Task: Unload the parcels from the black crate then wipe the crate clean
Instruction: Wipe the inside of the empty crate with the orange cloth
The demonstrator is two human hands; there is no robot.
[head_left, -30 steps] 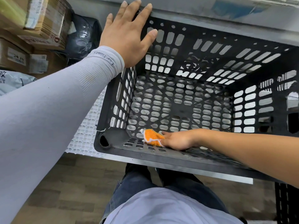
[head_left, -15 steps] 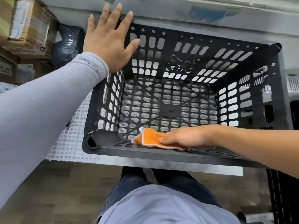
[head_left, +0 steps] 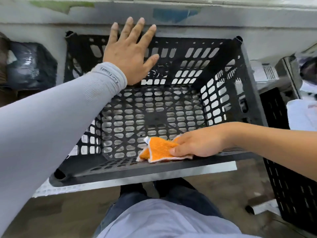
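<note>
Black crate [head_left: 228, 93]: slotted plastic, on the counter [head_left: 171, 174] at its near edge. Orange cloth [head_left: 159, 149]: on the crate's near wall, pinched by the right hand [head_left: 197, 144], fingers curled over it. Left hand [head_left: 130, 54]: fingers straight and spread, pressed on the far rim. Dark bag [head_left: 29, 66]: far left.

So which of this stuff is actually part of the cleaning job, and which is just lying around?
Part of the job:
- black crate, emptied of parcels
- orange cloth, pressed on the crate's near wall
- right hand, holding the cloth
- left hand, open, flat on the far rim

Lying about:
- dark plastic-wrapped parcel, left
- second black crate, right
</note>
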